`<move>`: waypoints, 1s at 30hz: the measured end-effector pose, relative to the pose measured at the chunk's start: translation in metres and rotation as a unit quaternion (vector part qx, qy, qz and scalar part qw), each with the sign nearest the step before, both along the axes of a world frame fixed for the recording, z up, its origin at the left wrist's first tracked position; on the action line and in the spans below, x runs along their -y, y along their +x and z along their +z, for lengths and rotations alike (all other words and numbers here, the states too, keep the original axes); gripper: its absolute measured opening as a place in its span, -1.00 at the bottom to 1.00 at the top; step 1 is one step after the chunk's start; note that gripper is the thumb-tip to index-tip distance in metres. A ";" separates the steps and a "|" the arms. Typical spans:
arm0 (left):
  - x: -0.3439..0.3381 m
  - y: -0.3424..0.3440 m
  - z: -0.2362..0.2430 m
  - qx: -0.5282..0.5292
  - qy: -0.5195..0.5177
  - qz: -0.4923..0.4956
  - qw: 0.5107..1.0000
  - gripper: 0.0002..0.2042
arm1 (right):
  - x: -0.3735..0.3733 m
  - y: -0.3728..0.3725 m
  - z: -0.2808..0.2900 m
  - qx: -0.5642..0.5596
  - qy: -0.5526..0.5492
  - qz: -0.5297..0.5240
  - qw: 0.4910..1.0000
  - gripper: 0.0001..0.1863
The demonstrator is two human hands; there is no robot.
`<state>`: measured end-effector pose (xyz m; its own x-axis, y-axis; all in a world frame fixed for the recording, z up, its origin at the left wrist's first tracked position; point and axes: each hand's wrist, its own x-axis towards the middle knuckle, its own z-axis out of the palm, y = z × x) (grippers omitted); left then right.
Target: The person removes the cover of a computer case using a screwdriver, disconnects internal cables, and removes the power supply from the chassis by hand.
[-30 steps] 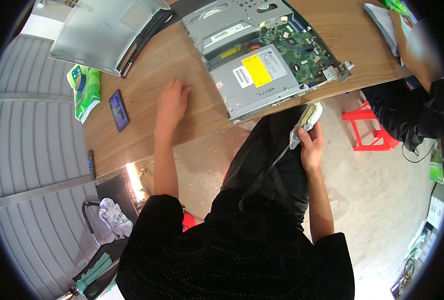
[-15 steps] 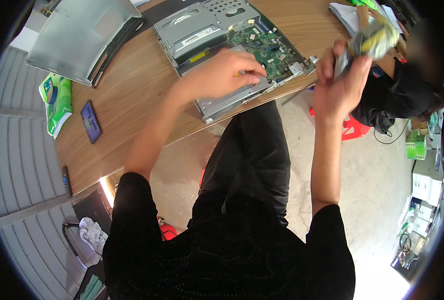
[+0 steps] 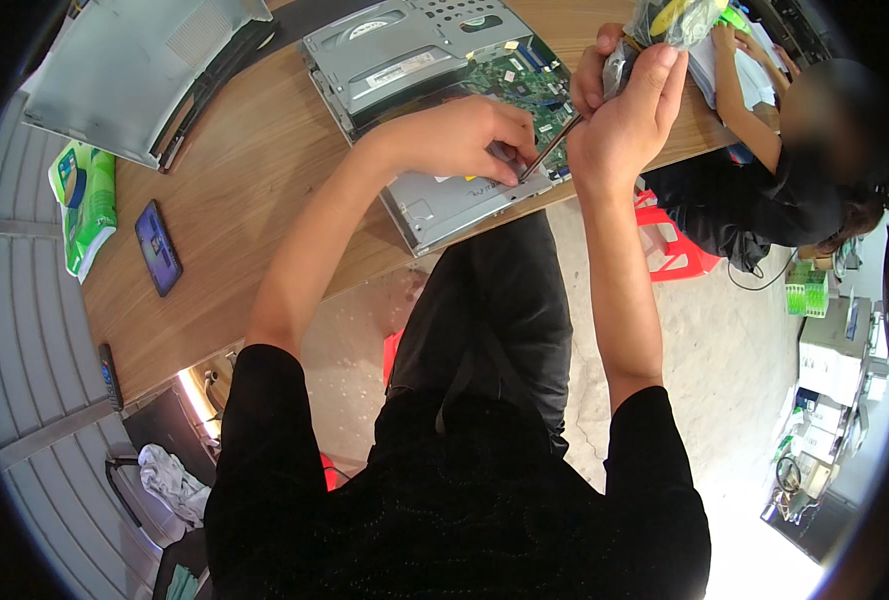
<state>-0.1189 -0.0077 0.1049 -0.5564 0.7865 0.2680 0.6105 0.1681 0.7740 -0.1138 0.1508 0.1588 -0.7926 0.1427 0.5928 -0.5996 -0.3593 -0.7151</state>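
Note:
An opened desktop computer case (image 3: 405, 45) lies at the table's front edge, its green circuit board (image 3: 500, 85) exposed beside grey metal drive covers. My right hand (image 3: 620, 125) is wrapped round a power screwdriver (image 3: 620, 68), whose upper end is covered in clear plastic with yellow showing. Its long thin bit (image 3: 553, 146) slants down to the metal plate (image 3: 455, 208) at the case's near side. There the thumb and fingers of my left hand (image 3: 460, 140) are drawn together close by the bit's tip. Whatever they pinch is too small or hidden to make out.
A detached metal cover (image 3: 145, 75) lies at the far left. Nearer are a green-and-white pack (image 3: 90, 205), a phone (image 3: 158, 248) and a remote control (image 3: 111, 376). Another person in black (image 3: 755, 205) sits at the right, close to a red stool (image 3: 680, 245).
My right hand has brought the power screwdriver leftward, so its bit now reaches the near metal plate. My left hand stays over the case, its fingertips now by the bit's tip.

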 end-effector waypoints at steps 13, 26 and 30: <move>-0.002 0.003 0.001 -0.044 -0.035 0.018 0.998 -0.83 | -0.010 0.009 0.015 0.026 0.039 -0.007 0.999 -0.74; -0.017 0.008 -0.022 -0.259 -0.061 0.144 0.953 -0.82 | -0.065 0.040 -0.071 0.250 0.254 -0.034 0.934 -0.74; -0.021 0.011 -0.013 -0.206 -0.161 0.155 0.953 -0.78 | -0.064 0.051 -0.097 0.270 0.273 -0.019 0.923 -0.71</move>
<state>-0.1078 0.0133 0.0919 -0.6750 0.6797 0.2870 0.7337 0.5776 0.3578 -0.0630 0.2147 0.0614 -0.9941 -0.0272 0.1051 -0.1081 0.1573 -0.9816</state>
